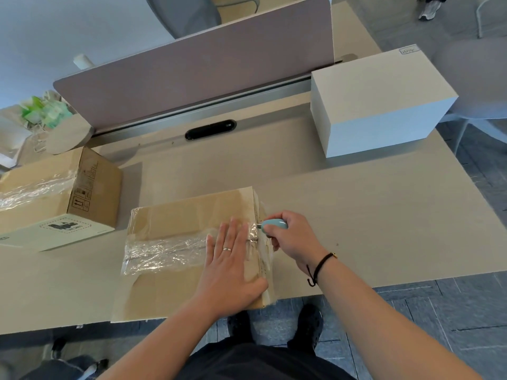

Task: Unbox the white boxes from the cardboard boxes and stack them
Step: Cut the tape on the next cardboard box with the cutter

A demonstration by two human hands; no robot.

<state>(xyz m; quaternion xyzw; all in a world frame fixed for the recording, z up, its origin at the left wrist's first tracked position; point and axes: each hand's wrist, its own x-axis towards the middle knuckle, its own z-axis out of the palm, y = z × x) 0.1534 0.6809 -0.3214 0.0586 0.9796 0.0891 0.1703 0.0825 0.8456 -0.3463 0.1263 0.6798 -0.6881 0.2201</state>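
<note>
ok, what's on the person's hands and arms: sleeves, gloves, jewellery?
Both forearms are bare: no sleeves or gloves visible. The left hand wears a thin silver-coloured ring on one finger. The right hand has a black cord bracelet with a small gold-coloured piece at the wrist.

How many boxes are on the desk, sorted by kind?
Taped cardboard boxes: 2, one under the hands, one at the left edge
Plain white boxes: 1, at the far right
Flat printed white boxes: 1, beside the left cardboard box
Total: 4
</note>
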